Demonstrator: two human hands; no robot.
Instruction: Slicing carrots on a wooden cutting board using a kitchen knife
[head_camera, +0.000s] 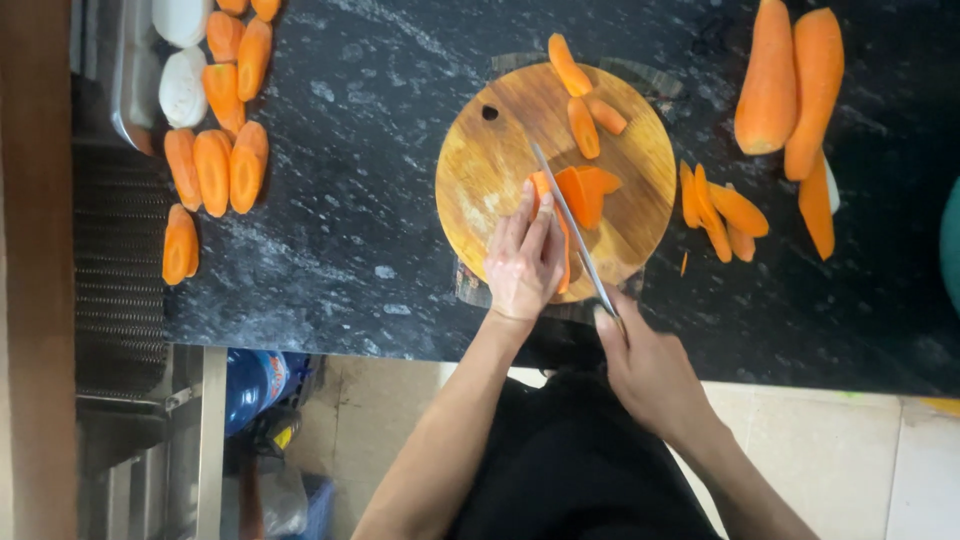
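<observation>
On a round wooden cutting board (480, 170) my left hand (522, 258) presses down on a carrot piece (562, 245), fingers flat along it. My right hand (645, 365) grips the handle of a long knife (570, 220), whose blade runs lengthwise beside my left fingers and through the carrot. A wider cut carrot slab (588, 188) lies just right of the blade. Three more cut strips (583, 127) rest near the board's far edge.
The board sits on a black speckled counter (350, 200). Cut carrot strips (715, 210) lie right of it, two whole peeled carrots (790, 80) farther back. Several halved carrots (215, 165) and white radish pieces (183, 88) lie at the left beside a metal tray (130, 90).
</observation>
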